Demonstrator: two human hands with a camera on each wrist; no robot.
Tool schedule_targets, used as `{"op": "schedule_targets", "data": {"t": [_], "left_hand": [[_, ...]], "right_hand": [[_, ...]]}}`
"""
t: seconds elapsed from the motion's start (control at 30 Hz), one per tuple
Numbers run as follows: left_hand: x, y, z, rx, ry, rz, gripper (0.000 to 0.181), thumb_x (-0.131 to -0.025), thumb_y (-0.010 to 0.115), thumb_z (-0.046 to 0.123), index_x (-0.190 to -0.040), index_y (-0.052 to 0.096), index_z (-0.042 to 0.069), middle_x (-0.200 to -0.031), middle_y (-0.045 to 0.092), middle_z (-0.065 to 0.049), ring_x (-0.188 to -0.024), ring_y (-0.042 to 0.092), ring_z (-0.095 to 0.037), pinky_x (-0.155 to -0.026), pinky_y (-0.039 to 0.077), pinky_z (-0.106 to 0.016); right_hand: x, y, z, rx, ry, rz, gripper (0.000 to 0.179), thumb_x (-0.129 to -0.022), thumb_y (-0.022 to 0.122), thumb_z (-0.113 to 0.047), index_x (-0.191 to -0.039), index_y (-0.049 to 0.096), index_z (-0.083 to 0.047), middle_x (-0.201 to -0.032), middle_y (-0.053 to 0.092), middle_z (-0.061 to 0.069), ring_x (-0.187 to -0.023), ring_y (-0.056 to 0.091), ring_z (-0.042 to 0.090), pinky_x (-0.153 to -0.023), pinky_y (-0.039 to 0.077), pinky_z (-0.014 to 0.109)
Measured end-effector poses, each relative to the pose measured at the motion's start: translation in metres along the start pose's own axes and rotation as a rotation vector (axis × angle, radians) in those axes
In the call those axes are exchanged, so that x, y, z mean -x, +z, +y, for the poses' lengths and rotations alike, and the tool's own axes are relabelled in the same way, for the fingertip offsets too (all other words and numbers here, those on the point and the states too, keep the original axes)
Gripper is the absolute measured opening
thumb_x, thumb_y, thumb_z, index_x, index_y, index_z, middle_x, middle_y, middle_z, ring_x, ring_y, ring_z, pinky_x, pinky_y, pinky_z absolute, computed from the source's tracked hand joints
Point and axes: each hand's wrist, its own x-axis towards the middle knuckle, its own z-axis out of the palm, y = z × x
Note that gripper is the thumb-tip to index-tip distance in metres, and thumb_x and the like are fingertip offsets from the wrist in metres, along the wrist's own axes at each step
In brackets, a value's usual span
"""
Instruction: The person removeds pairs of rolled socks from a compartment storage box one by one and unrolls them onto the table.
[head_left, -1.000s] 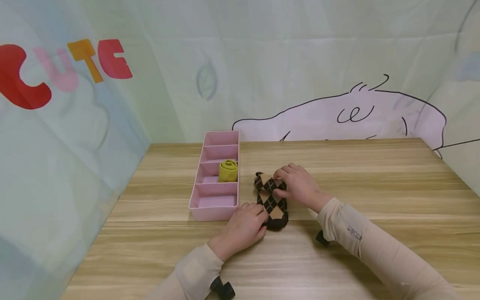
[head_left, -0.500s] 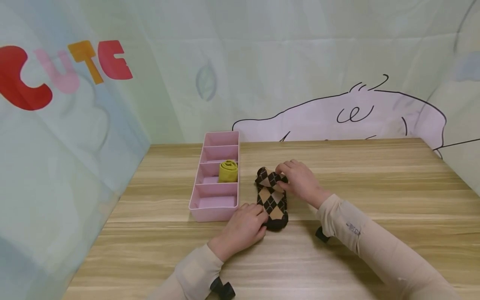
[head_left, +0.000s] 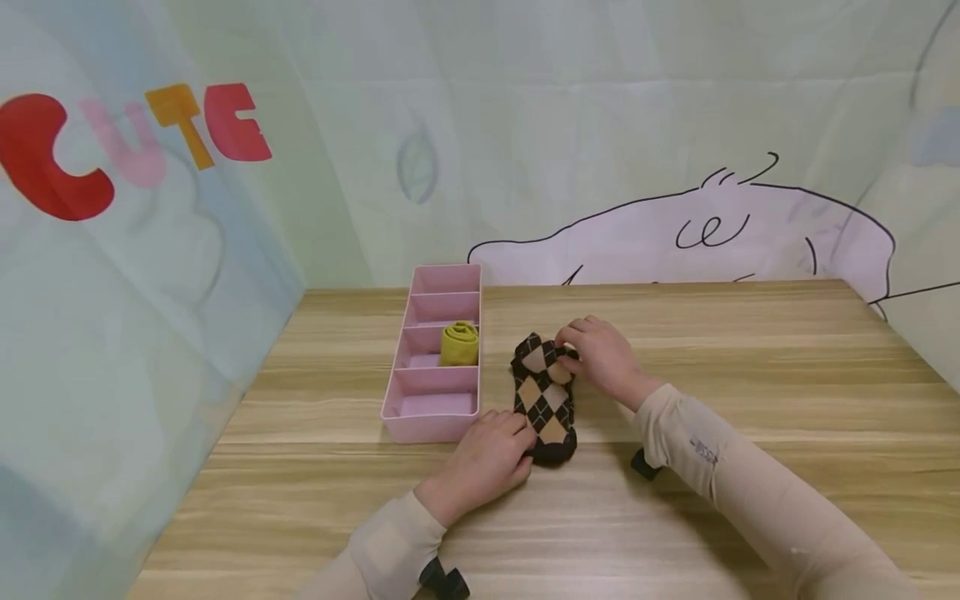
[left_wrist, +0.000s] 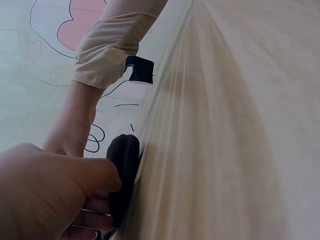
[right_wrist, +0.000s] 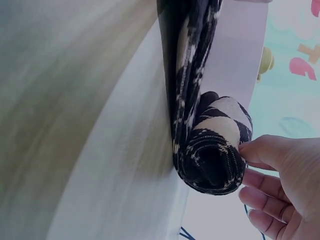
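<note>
A pair of black and tan argyle socks (head_left: 543,406) lies lengthwise on the table, its far end turned over into a loose roll. My right hand (head_left: 607,360) pinches that roll at its right side. Up close in the right wrist view, thumb and fingertips meet the coiled sock edge (right_wrist: 207,167), which has a hollow middle. At the near end, my left hand (head_left: 483,458) holds the left side of the black toe. In the left wrist view the thumb lies against the dark toe (left_wrist: 122,172), with fingers partly hidden beneath.
Left of the socks stands a pink box (head_left: 431,430) with several compartments in a row. A rolled mustard-yellow sock (head_left: 459,345) sits in one of them, second from the near end. Printed cloth hangs behind the wooden table (head_left: 750,358).
The far end of the socks has been turned over further into a roll, and my right hand has lifted slightly away with it. My left hand stays at the toe.
</note>
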Motion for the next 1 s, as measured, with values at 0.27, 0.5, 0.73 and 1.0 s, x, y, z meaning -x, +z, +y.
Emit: {"op": "schedule_targets", "data": {"t": [0.27, 0.5, 0.73, 1.0], "left_hand": [[0.0013, 0.0021, 0.001, 0.004, 0.002, 0.003, 0.013, -0.084, 0.069, 0.028, -0.084, 0.066, 0.016, -0.087, 0.062, 0.004, -0.078, 0.057, -0.013, -0.074, 0.045, -0.027], [0.0019, 0.0013, 0.0018, -0.004, 0.009, 0.023, 0.012, -0.083, 0.07, 0.027, -0.084, 0.065, 0.016, -0.086, 0.061, 0.004, -0.078, 0.056, -0.013, -0.072, 0.044, -0.027], [0.0008, -0.0001, 0.0015, 0.008, -0.004, 0.004, 0.012, -0.083, 0.069, 0.028, -0.087, 0.066, 0.016, -0.089, 0.063, 0.004, -0.079, 0.058, -0.012, -0.075, 0.046, -0.027], [0.0005, -0.0007, 0.001, 0.006, -0.009, -0.003, 0.012, -0.083, 0.069, 0.028, -0.087, 0.067, 0.016, -0.089, 0.064, 0.003, -0.08, 0.058, -0.013, -0.076, 0.047, -0.027]], "right_hand": [[-0.0003, 0.0035, 0.0032, -0.014, 0.03, -0.009, 0.016, -0.081, 0.075, -0.012, -0.094, 0.068, -0.006, -0.097, 0.07, 0.009, -0.088, 0.061, 0.025, -0.079, 0.052, 0.038], [-0.0008, 0.009, 0.0065, 0.004, 0.019, -0.003, 0.005, -0.083, 0.072, -0.009, -0.083, 0.067, -0.008, -0.094, 0.068, 0.008, -0.085, 0.059, 0.023, -0.076, 0.051, 0.036], [-0.0024, 0.0096, 0.0076, -0.005, 0.038, -0.05, 0.014, -0.086, 0.07, -0.02, -0.088, 0.073, -0.006, -0.096, 0.07, 0.009, -0.088, 0.06, 0.024, -0.081, 0.051, 0.037], [-0.0024, 0.0099, 0.0084, 0.009, 0.037, -0.103, 0.023, -0.086, 0.069, -0.029, -0.088, 0.073, -0.007, -0.098, 0.071, 0.009, -0.089, 0.06, 0.025, -0.081, 0.051, 0.039]]}}
